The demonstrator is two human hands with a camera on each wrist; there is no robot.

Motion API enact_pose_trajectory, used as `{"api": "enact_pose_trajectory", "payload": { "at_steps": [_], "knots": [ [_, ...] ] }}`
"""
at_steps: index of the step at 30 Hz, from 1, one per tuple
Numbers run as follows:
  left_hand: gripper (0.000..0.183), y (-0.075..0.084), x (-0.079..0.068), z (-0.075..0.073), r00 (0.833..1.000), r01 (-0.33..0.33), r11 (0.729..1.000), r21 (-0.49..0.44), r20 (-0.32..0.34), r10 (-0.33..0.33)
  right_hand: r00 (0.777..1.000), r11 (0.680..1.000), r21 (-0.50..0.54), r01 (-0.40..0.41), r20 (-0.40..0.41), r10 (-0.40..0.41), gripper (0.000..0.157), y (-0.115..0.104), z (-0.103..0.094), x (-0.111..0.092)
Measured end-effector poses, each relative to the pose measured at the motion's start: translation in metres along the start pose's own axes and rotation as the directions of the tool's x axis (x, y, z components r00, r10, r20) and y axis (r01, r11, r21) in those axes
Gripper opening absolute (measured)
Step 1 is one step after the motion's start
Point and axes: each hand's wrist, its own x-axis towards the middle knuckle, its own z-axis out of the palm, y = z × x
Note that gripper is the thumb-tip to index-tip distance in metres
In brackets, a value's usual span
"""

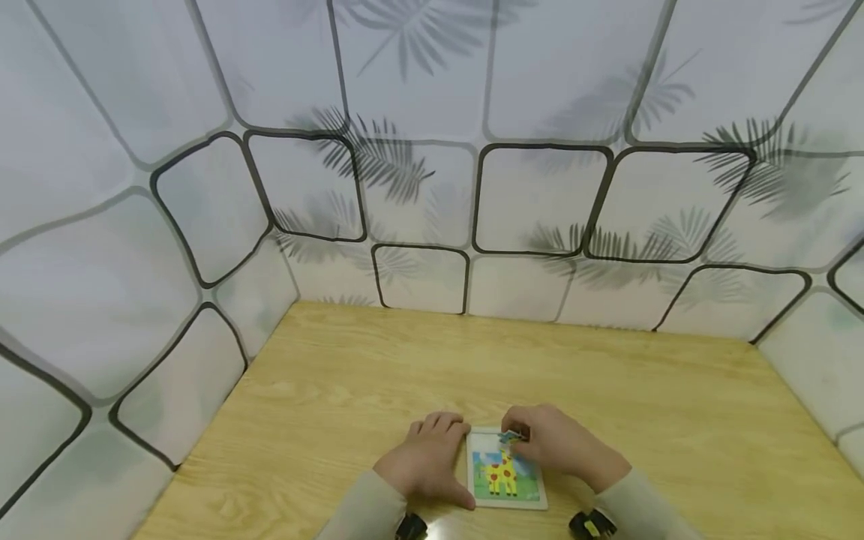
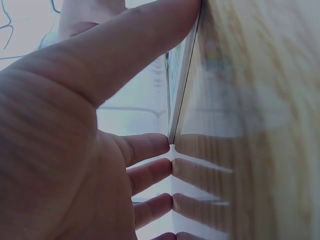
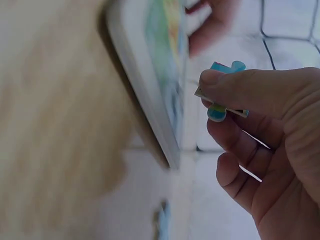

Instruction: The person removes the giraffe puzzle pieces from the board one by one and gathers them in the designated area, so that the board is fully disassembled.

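Observation:
A jigsaw tray (image 1: 508, 505) with a pale frame lies on the wooden table, showing a partly assembled giraffe picture (image 1: 501, 477). The upper part of its bed is bare white. My left hand (image 1: 432, 459) is spread along the tray's left side, thumb near the front corner and index fingertip near the back corner. Over the tray's upper right part, my right hand (image 1: 559, 444) pinches small jigsaw pieces (image 3: 216, 112) between thumb and fingers. Blue knobs and a bit of yellow stick out past the thumb in the right wrist view.
The wooden table (image 1: 351, 360) reaches back to a pale curtain-like wall (image 1: 425, 277) with dark outlines and leaf prints. A small blurred blue thing (image 3: 163, 222) shows low in the right wrist view. Black wrist devices (image 1: 592, 524) sit by both sleeves.

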Motion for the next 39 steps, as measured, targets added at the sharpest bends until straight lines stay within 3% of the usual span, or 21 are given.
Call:
{"api": "enact_pose_trajectory", "payload": {
  "at_steps": [7, 15, 24, 32, 36, 39],
  "knots": [
    [0.108, 0.0, 0.0, 0.002, 1.0, 0.011, 1.0, 0.014, 0.0, -0.011, 0.987, 0.984, 0.109, -0.142, -0.056, 0.149, 0.017, 0.023, -0.032, -0.025],
    [0.106, 0.001, 0.004, 0.001, 1.0, 0.004, 1.0, -0.018, 0.031, -0.004, 0.94, 0.942, 0.152, -0.3, -0.119, 0.319, 0.026, 0.063, -0.052, -0.061],
    [0.106, -0.001, 0.004, 0.002, 0.998, 0.03, 0.999, -0.037, 0.047, -0.028, 0.962, 0.936, 0.228, -0.269, 0.014, 0.273, 0.029, 0.088, -0.046, -0.066],
    [0.105, -0.002, 0.002, 0.001, 0.999, 0.029, 0.999, -0.042, 0.044, -0.028, 0.951, 0.947, 0.095, -0.307, -0.006, 0.309, 0.018, 0.084, -0.045, -0.062],
    [0.106, -0.003, 0.003, 0.002, 0.999, 0.027, 0.999, -0.025, 0.04, -0.026, 0.964, 0.964, 0.046, -0.263, -0.029, 0.265, 0.012, 0.077, -0.044, -0.06],
    [0.106, -0.004, 0.004, 0.003, 0.999, 0.027, 0.999, -0.019, 0.041, -0.026, 0.983, 0.984, 0.008, -0.179, -0.049, 0.179, 0.01, 0.064, -0.038, -0.05]
  ]
}}
